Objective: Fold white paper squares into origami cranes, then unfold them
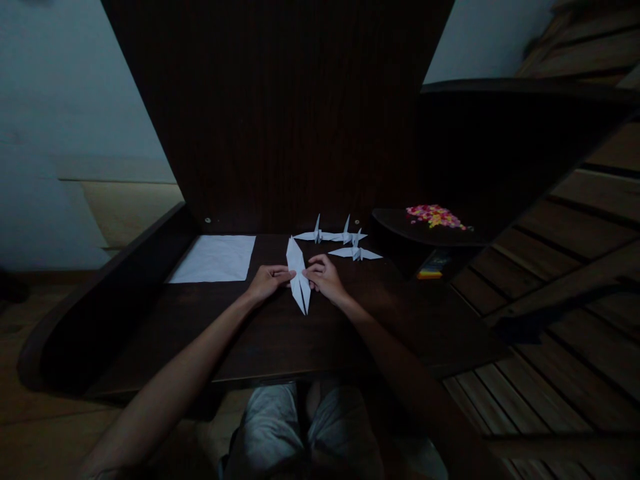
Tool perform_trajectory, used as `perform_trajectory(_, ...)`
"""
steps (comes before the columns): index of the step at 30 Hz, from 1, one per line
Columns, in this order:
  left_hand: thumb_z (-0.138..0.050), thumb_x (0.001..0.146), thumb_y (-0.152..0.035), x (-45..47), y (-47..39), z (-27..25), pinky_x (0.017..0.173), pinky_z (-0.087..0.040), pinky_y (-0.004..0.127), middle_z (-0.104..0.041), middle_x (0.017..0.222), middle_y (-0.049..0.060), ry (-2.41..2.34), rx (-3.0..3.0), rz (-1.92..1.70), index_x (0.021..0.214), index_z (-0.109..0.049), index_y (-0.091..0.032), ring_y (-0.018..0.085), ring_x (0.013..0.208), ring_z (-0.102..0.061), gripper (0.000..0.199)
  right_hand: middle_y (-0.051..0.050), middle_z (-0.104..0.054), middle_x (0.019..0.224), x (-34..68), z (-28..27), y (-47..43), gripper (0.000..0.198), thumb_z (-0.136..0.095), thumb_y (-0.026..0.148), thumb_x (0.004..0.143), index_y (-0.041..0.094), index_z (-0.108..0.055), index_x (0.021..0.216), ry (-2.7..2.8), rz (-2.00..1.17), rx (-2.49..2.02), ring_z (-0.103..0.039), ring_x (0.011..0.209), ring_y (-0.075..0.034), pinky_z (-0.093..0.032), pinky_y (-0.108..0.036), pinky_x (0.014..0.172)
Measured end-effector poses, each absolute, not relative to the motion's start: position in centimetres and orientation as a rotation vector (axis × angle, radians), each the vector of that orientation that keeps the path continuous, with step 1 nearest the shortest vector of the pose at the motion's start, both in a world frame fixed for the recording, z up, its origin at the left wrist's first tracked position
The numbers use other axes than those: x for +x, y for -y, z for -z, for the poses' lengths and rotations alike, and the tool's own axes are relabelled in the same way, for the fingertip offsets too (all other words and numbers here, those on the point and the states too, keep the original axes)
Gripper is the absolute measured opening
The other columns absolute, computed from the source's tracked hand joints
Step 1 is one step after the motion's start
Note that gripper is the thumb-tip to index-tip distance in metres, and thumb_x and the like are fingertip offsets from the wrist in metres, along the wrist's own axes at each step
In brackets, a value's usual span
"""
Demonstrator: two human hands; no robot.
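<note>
A white folded paper [297, 261], long and diamond-shaped with a split lower end, is held upright-lengthwise between both hands above the dark desk. My left hand [271, 281] pinches its left edge at the middle, thumb on top. From the other side, my right hand [325, 278] grips the right edge with thumb and fingers, the fingers curled. Just beyond my right hand are three finished white paper cranes: one crane [317, 235] at the back left, another crane [347, 235] beside it, and a nearer crane [356, 253].
A stack or sheet of white paper [215, 259] lies on the desk [240, 353] at the left. On a raised corner shelf [395, 220] at the right sits a pile of small pink and yellow pieces [435, 216]. Below it is a small colourful box [431, 272]. Wooden slats stand further right.
</note>
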State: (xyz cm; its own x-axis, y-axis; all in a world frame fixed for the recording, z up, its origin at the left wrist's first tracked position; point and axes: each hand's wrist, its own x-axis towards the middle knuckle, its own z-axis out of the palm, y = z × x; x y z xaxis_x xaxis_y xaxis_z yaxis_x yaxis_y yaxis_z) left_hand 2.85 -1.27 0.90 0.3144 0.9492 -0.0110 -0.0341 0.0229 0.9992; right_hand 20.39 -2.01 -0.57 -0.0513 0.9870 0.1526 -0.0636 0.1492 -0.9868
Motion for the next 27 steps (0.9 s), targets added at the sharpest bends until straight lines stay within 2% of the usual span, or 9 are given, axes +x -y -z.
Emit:
perform_trajectory(6,-0.084,0.051,-0.037,2.83,0.90,-0.25,0.065,-0.050,0.028,-0.069,0.067,0.000,-0.979,1.237,-1.060,0.087,-0.063,-0.013,0.013,0.060,-0.061,0.048,0.009,-0.054,0.061,20.44,0.29,2.17,0.024,-0.066,0.030,0.067,0.020,-0.049,0.080,1.362,-1.139,-0.996,-0.045,0.037,-0.004,-0.031,-0.015,0.035)
perform_trajectory(12,-0.082,0.055,-0.033,2.74,1.02,-0.46,0.062,-0.047,0.024,-0.066,0.063,-0.004,-0.944,1.261,-1.117,0.090,-0.052,-0.018,0.012,0.058,-0.061,0.049,0.005,-0.055,0.063,20.45,0.04,2.27,0.020,-0.066,0.032,0.067,0.018,-0.058,0.078,1.389,-1.126,-1.030,-0.046,0.039,-0.005,-0.031,-0.017,0.036)
perform_trajectory(17,-0.079,0.058,-0.032,2.76,1.03,-0.53,0.065,-0.048,0.026,-0.067,0.067,-0.002,-0.928,1.274,-1.109,0.089,-0.053,-0.018,0.013,0.061,-0.063,0.043,0.005,-0.057,0.061,20.50,0.32,2.08,0.020,-0.067,0.033,0.065,0.018,-0.060,0.077,1.373,-1.124,-1.030,-0.046,0.040,-0.005,-0.030,-0.017,0.036)
perform_trajectory(22,-0.079,0.057,-0.034,2.75,1.03,-0.54,0.063,-0.048,0.027,-0.067,0.067,-0.002,-0.914,1.269,-1.113,0.086,-0.053,-0.018,0.014,0.061,-0.063,0.043,0.006,-0.052,0.047,20.54,0.44,1.88,0.020,-0.063,0.034,0.066,0.017,-0.066,0.077,1.358,-1.168,-1.038,-0.044,0.038,-0.007,-0.029,-0.018,0.035)
perform_trajectory(27,-0.079,0.056,-0.032,2.64,1.03,-0.78,0.061,-0.047,0.025,-0.066,0.065,0.000,-0.917,1.253,-1.108,0.080,-0.064,-0.014,0.012,0.058,-0.058,0.033,0.005,-0.054,0.046,20.68,0.01,2.06,0.019,-0.061,0.030,0.064,0.016,-0.067,0.076,1.315,-1.239,-1.027,-0.046,0.040,-0.008,-0.032,-0.018,0.036)
